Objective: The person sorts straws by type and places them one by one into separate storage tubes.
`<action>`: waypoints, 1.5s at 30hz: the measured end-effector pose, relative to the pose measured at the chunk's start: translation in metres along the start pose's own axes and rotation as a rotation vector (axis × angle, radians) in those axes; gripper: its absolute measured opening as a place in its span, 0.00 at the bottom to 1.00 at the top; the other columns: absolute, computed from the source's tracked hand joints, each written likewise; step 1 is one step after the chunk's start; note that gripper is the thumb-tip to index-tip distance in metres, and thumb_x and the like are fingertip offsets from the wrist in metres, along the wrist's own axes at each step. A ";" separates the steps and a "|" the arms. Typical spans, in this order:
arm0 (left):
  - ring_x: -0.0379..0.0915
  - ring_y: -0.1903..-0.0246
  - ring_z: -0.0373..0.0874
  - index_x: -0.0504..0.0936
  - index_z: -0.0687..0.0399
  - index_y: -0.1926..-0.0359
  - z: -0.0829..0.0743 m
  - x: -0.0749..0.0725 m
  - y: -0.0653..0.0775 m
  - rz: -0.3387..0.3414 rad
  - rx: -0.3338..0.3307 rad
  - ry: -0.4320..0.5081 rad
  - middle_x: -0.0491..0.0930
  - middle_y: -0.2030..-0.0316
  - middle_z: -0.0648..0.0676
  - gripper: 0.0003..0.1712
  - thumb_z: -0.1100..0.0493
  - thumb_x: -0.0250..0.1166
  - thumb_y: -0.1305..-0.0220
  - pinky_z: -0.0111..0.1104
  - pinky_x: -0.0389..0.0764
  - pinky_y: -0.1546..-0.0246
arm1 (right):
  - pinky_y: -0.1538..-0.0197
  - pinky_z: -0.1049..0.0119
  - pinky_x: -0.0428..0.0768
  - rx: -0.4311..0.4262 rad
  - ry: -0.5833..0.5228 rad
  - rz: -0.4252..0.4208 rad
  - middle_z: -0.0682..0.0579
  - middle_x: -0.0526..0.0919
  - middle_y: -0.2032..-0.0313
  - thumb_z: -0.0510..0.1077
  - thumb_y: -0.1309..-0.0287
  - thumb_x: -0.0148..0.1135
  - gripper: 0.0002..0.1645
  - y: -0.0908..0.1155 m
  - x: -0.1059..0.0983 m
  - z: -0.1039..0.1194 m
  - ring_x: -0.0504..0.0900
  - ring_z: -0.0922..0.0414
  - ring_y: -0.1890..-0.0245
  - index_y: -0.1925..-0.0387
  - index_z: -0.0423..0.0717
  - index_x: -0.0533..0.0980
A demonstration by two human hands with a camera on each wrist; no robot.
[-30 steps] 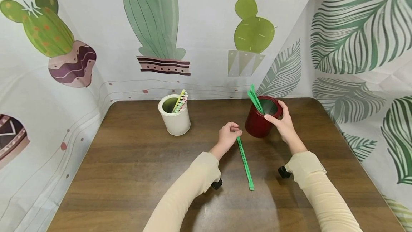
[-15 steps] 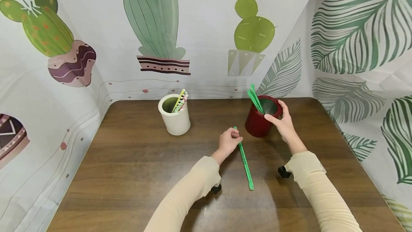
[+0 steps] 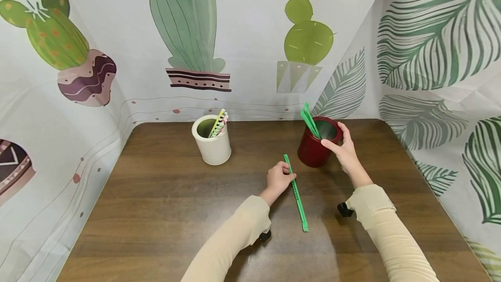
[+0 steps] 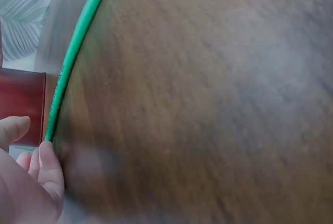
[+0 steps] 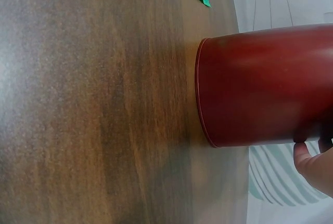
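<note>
A long green straw in a printed wrapper lies slanted on the wooden table, in front of a red canister. My left hand pinches it with thumb and fingers in its upper part; the far end sticks out beyond the fingers. In the left wrist view, the straw runs up from the fingertips. My right hand grips the canister's rim on the right side, thumb in front and fingers behind. Several similar green straws lean inside the canister, which stands upright.
A cream canister holding several striped straws stands at the back, left of the red one. Behind the table hangs a white cloth printed with cacti and leaves.
My left hand has slid along the green straw toward me, uncovering its far end, while the straw stays in place. My right hand and the red canister have not moved.
</note>
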State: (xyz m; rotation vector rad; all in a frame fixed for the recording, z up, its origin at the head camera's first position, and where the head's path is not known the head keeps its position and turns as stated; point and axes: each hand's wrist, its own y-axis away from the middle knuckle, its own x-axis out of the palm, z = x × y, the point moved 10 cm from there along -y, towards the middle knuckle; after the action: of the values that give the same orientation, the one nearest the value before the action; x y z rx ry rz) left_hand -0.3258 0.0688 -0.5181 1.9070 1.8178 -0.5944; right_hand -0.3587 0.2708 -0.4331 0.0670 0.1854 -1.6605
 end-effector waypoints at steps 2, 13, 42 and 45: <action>0.75 0.71 0.41 0.77 0.54 0.67 -0.001 0.000 0.001 -0.014 0.013 -0.020 0.80 0.71 0.48 0.13 0.56 0.69 0.54 0.25 0.71 0.72 | 0.58 0.86 0.65 0.004 0.000 -0.001 0.42 0.52 0.37 0.36 0.49 0.58 0.46 0.001 0.000 0.002 0.59 0.58 0.45 0.34 0.44 0.44; 0.74 0.71 0.40 0.76 0.53 0.66 -0.008 0.002 0.005 -0.054 0.051 -0.181 0.78 0.71 0.48 0.15 0.55 0.69 0.56 0.25 0.71 0.75 | 0.57 0.86 0.65 -0.001 0.007 -0.001 0.43 0.53 0.37 0.38 0.49 0.59 0.46 0.000 0.000 -0.002 0.59 0.59 0.44 0.34 0.46 0.44; 0.63 0.86 0.39 0.73 0.52 0.83 -0.004 -0.001 -0.002 -0.076 0.013 -0.233 0.72 0.87 0.47 0.06 0.60 0.64 0.59 0.26 0.63 0.87 | 0.58 0.85 0.66 0.002 0.018 0.007 0.43 0.51 0.35 0.39 0.48 0.58 0.46 -0.001 0.000 -0.006 0.59 0.58 0.45 0.33 0.48 0.43; 0.65 0.85 0.39 0.74 0.51 0.84 -0.003 -0.002 -0.003 -0.074 -0.002 -0.228 0.72 0.87 0.46 0.07 0.59 0.64 0.59 0.26 0.64 0.87 | 0.57 0.85 0.66 0.001 0.014 0.006 0.43 0.51 0.35 0.39 0.48 0.58 0.46 -0.001 -0.001 -0.006 0.58 0.57 0.43 0.33 0.50 0.44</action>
State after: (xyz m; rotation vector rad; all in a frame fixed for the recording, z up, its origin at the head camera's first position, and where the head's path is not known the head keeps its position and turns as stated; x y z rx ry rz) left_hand -0.3284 0.0695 -0.5146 1.6993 1.7464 -0.7997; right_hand -0.3599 0.2724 -0.4384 0.0797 0.1947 -1.6542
